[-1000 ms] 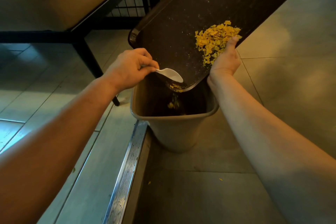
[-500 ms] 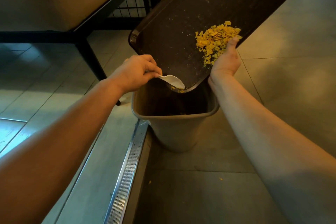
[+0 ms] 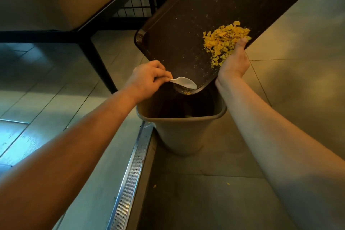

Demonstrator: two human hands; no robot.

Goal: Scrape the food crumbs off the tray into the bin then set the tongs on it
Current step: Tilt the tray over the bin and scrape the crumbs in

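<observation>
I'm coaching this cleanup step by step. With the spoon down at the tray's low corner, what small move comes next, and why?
Probably lift the white spoon up to the yellow crumb pile by the right hand and drag it down: the pile sits high on the tilted tray, above the bin.

A dark-legged table [image 3: 89, 30] stands at the far left on the tiled floor [image 3: 298, 61], with a wire grid panel [image 3: 138, 5] behind it. A metal drain strip [image 3: 130, 177] runs along the near floor.
</observation>
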